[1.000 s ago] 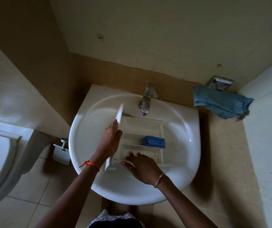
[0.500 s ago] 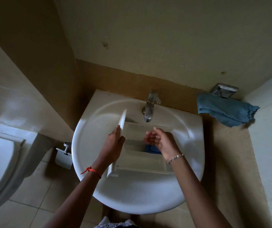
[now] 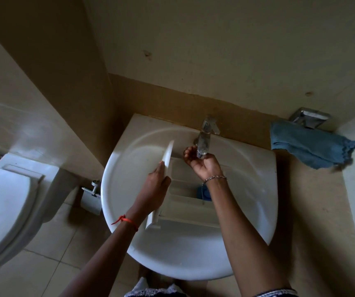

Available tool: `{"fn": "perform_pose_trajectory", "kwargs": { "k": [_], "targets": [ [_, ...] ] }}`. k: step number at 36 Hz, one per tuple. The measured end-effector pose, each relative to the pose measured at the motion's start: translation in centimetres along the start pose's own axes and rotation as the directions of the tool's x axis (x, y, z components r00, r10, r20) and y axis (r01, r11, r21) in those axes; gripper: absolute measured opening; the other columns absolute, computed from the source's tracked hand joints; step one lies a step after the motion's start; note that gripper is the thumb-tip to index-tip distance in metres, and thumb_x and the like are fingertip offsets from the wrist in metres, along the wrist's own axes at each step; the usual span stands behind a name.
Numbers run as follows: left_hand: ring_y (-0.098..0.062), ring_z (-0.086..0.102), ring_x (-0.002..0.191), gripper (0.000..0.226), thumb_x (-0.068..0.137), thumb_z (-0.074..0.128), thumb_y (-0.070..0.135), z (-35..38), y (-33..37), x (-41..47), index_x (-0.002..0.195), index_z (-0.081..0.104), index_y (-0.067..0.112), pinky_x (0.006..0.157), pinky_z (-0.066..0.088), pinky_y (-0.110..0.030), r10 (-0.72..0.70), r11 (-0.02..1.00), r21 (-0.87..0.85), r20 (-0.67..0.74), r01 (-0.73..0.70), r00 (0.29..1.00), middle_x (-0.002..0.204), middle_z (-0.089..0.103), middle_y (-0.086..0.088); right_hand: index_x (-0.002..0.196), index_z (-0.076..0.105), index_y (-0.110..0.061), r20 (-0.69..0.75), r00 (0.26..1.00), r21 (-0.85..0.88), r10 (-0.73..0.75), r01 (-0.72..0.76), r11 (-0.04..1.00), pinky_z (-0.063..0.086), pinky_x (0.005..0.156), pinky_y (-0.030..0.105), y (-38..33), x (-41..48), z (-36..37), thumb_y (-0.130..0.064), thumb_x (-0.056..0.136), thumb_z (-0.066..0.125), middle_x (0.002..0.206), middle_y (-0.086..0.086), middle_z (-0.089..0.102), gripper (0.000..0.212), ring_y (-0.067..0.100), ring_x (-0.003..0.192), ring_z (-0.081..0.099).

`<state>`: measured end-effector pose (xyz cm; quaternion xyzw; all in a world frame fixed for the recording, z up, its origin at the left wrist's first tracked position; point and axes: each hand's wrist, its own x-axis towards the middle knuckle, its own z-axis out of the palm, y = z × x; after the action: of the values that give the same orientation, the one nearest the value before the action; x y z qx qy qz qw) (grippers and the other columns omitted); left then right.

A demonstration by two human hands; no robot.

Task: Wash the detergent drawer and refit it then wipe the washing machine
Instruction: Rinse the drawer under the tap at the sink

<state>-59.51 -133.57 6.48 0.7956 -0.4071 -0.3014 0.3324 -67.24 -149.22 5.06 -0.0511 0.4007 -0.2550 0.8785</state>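
Plainly, the white plastic detergent drawer (image 3: 185,202) is laid in the white ceramic basin (image 3: 116,179), beneath both forearms. Its flat front panel is clasped edgewise by the left hand (image 3: 153,189), between thumb and fingers. The right hand (image 3: 202,166) is raised just past the drawer's far end, its fingers curled about the spout of the chrome tap (image 3: 204,138). Whether the spout is gripped or the palm merely cupped under it cannot be told in this dim view. A small blue insert (image 3: 202,192) is seen under the right wrist. The drawer is judged light, stiff and hollow, slippery once wet, with thin partitions that could crack. It is best taken by the thick front panel or the side walls, never by the insert.
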Motion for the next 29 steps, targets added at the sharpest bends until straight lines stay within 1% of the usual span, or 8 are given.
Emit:
{"fn": "perform_pose_trajectory", "kwargs": {
  "k": [5,13,15,18,21,23,26,29],
  "targets": [
    [-0.036,0.051,0.115,0.047,0.096,0.043,0.007,0.0,-0.1,0.1,0.140,0.032,-0.003,0.092,0.041,-0.036,-0.019,1.000,-0.010,0.009,0.019,1.000,0.130,0.050,-0.028,0.069,0.038,-0.010,0.023,0.999,-0.159,0.030,-0.026,0.987,0.025,0.057,0.023,-0.2,-1.1,0.2,0.004,0.064,0.029,0.061,0.007,0.041,0.017,0.015,0.060,0.032],
    [-0.038,0.053,0.111,0.046,0.096,0.043,0.005,0.0,-0.1,0.1,0.139,0.033,-0.006,0.087,0.043,-0.034,-0.025,0.999,-0.033,0.007,0.025,1.000,0.125,0.052,-0.029,0.064,0.036,-0.013,-0.051,0.987,-0.478,0.153,-0.158,0.864,0.032,0.040,0.017,-1.0,-5.1,-1.8,0.001,0.092,0.018,0.047,0.003,0.043,0.036,0.012,0.042,0.040],
    [-0.042,0.055,0.100,0.040,0.094,0.043,0.003,0.1,-0.1,0.1,0.133,0.038,-0.008,0.074,0.039,-0.029,-0.013,0.999,-0.032,-0.006,0.012,1.000,0.112,0.056,-0.030,0.065,0.043,-0.009,-0.075,0.989,-0.638,0.130,-0.148,0.756,0.037,0.041,0.019,-0.3,-6.4,-1.8,-0.001,0.095,0.025,0.047,0.003,0.052,0.036,0.013,0.041,0.049],
    [-0.046,0.052,0.100,0.037,0.094,0.043,0.002,0.1,-0.1,0.1,0.129,0.039,-0.011,0.076,0.040,-0.037,-0.007,0.999,-0.031,-0.003,0.007,1.000,0.109,0.055,-0.034,0.071,0.054,0.002,-0.037,0.998,-0.849,0.048,-0.057,0.525,0.048,0.051,0.026,0.8,-8.0,-2.0,-0.001,0.097,0.032,0.058,0.013,0.062,0.034,0.020,0.051,0.061],
    [-0.049,0.051,0.096,0.034,0.093,0.043,0.000,0.1,-0.1,0.0,0.125,0.041,-0.013,0.068,0.036,-0.031,0.008,1.000,-0.028,-0.015,-0.008,1.000,0.104,0.055,-0.036,0.079,0.059,0.008,0.001,0.999,-0.956,-0.047,0.015,0.293,0.048,0.063,0.029,1.5,-8.9,-2.4,0.000,0.097,0.035,0.075,0.020,0.061,0.031,0.025,0.065,0.059],
    [-0.048,0.052,0.095,0.036,0.094,0.043,0.001,0.1,-0.1,0.0,0.127,0.040,-0.012,0.068,0.036,-0.032,0.012,1.000,-0.019,-0.017,-0.012,1.000,0.103,0.056,-0.035,0.084,0.061,0.009,0.010,0.996,-0.973,-0.093,0.031,0.228,0.047,0.065,0.027,1.6,-9.2,-2.8,-0.002,0.096,0.038,0.079,0.020,0.062,0.028,0.023,0.066,0.058],
    [-0.047,0.053,0.097,0.039,0.094,0.044,0.002,0.1,-0.1,0.0,0.131,0.039,-0.010,0.073,0.039,-0.035,0.013,1.000,-0.024,-0.020,-0.014,1.000,0.106,0.056,-0.033,0.090,0.062,0.011,0.016,0.982,-0.963,-0.186,0.065,0.262,0.048,0.059,0.023,1.3,-9.3,-2.9,-0.002,0.095,0.040,0.077,0.019,0.062,0.026,0.022,0.063,0.058],
    [-0.045,0.053,0.099,0.042,0.095,0.043,0.004,0.0,0.0,0.0,0.134,0.037,-0.008,0.080,0.042,-0.040,-0.001,0.999,-0.035,-0.016,0.001,1.000,0.110,0.056,-0.034,0.086,0.059,0.012,-0.037,0.973,-0.868,-0.228,0.082,0.490,0.052,0.060,0.025,0.2,-8.6,-2.4,-0.002,0.096,0.038,0.075,0.020,0.061,0.027,0.027,0.065,0.060]
  ]
}}
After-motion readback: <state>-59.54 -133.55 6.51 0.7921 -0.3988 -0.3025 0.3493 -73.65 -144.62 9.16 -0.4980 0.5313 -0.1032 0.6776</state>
